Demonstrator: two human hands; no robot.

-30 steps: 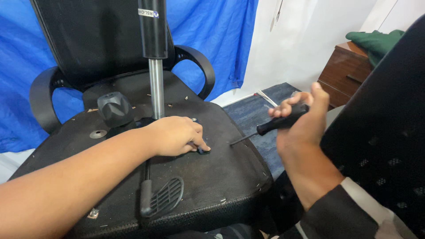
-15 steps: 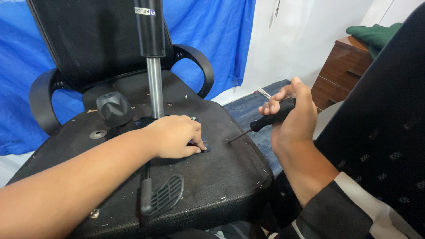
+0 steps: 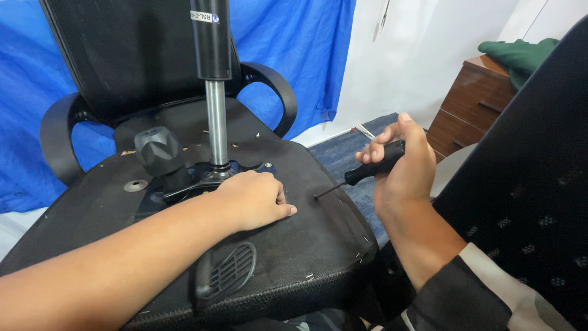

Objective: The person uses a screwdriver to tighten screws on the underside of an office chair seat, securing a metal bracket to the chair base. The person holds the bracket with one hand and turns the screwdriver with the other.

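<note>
An office chair lies upturned, its black seat underside (image 3: pixel 306 245) facing me, with a gas cylinder (image 3: pixel 211 79) rising from the metal mechanism plate (image 3: pixel 184 187). My left hand (image 3: pixel 257 199) rests flat on the underside beside the plate, fingertips pressed down at its right edge; whether they pinch anything is hidden. My right hand (image 3: pixel 401 171) grips a black-handled screwdriver (image 3: pixel 367 171). Its thin shaft slants down to the left, the tip just right of my left fingertips.
A black knob (image 3: pixel 156 150) sits on the plate's left. Two curved armrests (image 3: pixel 275 101) flank the chair back. A blue cloth (image 3: pixel 306 49) hangs behind. A wooden drawer unit (image 3: pixel 468 110) stands at right, and another dark chair back (image 3: pixel 533 202) fills the right foreground.
My right hand has carried the screwdriver left and slightly down, bringing its tip closer to my left fingertips. My left hand has stayed in place.
</note>
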